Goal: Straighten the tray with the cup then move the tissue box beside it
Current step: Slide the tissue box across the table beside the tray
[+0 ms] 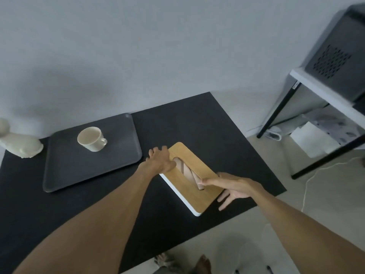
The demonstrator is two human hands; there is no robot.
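Fingers of the left hand (161,159) lie spread and flat over the far-left corner of the rectangular tissue box with a pale wooden lid and white base (194,191); those of the right hand (232,189) are extended along its near-right edge, thumb on the lid. Neither hand is closed round the box. The box sits askew on the black table mat (227,135), just right of the dark grey rounded tray (65,175) holding the cream handled cup (91,138). Recommended technique: press evenly from opposite corners, rotate until the long side parallels the tray edge, then slide close without nudging the tray.
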